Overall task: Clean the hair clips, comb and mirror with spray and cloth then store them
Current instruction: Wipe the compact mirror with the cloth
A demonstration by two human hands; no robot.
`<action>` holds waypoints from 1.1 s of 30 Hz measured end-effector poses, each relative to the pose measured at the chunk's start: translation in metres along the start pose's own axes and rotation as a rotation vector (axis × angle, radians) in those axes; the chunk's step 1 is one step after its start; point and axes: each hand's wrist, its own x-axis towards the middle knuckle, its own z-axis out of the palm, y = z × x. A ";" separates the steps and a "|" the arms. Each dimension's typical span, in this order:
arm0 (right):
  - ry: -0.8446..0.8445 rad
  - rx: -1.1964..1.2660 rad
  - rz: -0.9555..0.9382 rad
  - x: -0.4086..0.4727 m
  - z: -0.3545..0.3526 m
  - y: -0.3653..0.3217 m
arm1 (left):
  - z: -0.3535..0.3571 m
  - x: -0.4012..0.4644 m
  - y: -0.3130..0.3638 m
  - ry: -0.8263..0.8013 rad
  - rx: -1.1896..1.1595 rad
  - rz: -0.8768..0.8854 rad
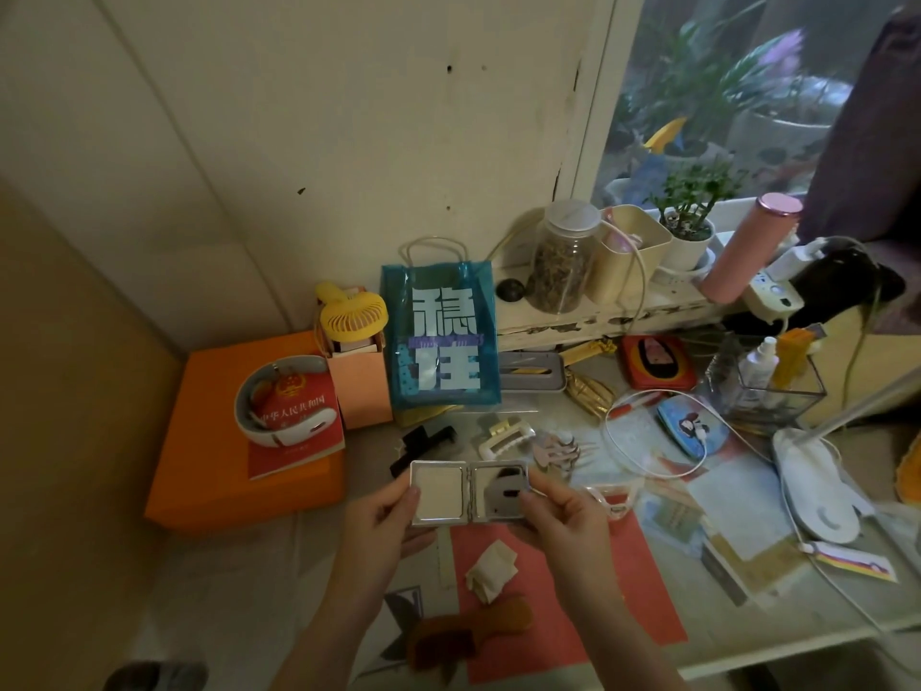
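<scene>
A folding silver mirror (pixel 468 492) is held opened flat above the desk. My left hand (pixel 386 526) pinches its left edge and my right hand (pixel 560 516) pinches its right edge. Behind it lie a black claw clip (pixel 423 443), a cream claw clip (pixel 503 437) and a pink-and-white clip (pixel 558 451). A crumpled cream cloth (pixel 491 571) sits on the red mat below the mirror. A brown wooden comb (pixel 468 633) lies near the desk's front edge. A white spray bottle (pixel 757 366) stands in a clear box at the right.
A blue printed bag (pixel 441 336) stands behind the clips. An orange box (pixel 214 466) with a red booklet fills the left. A yellow fan (pixel 354 314), a jar (pixel 563 256), a white lamp base (pixel 817 486) and cables crowd the right.
</scene>
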 end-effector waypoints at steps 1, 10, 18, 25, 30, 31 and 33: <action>0.005 -0.012 -0.012 -0.001 0.000 -0.001 | 0.000 0.000 0.000 -0.012 0.003 0.004; -0.053 -0.086 -0.068 -0.005 0.005 -0.007 | 0.008 0.000 0.003 -0.158 0.182 0.144; -0.153 0.174 0.191 -0.002 0.000 -0.008 | -0.002 0.009 0.009 -0.402 0.260 0.233; -0.219 0.414 0.351 -0.001 -0.004 -0.005 | 0.004 0.024 0.009 -0.417 0.386 0.313; -0.248 0.542 0.370 -0.003 -0.004 -0.003 | 0.011 0.032 0.013 -0.411 0.471 0.299; -0.255 0.562 0.366 -0.004 -0.003 -0.003 | 0.012 0.034 0.014 -0.424 0.508 0.304; -0.247 0.580 0.359 -0.004 -0.001 -0.003 | 0.015 0.038 0.016 -0.451 0.569 0.301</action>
